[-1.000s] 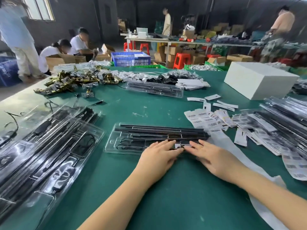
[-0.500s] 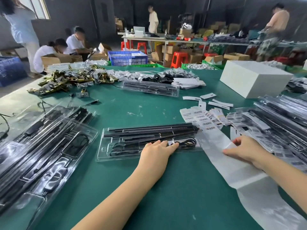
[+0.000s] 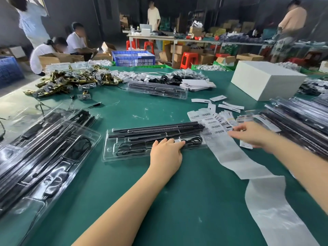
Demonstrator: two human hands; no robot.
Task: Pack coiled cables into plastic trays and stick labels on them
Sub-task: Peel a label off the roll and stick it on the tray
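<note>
A clear plastic tray (image 3: 113, 153) lies in the middle of the green table, holding black rods and coiled black cables (image 3: 193, 140). My left hand (image 3: 166, 154) rests flat on the tray's near edge, fingers straight. My right hand (image 3: 252, 134) hovers blurred over the barcode labels (image 3: 211, 121) at the tray's right end, fingers reaching toward them; whether it pinches a label is unclear. A long strip of label backing paper (image 3: 236, 162) trails from the labels toward the near right.
Stacked packed trays (image 3: 40, 153) fill the near left, and more trays (image 3: 298, 118) lie on the right. Another tray (image 3: 158, 89) sits further back, beside brass hardware (image 3: 65, 82) and a white box (image 3: 266, 79). People work in the background.
My right hand left the tray, went to the backing strip, then moved up to the barcode labels. My left hand stayed on the tray.
</note>
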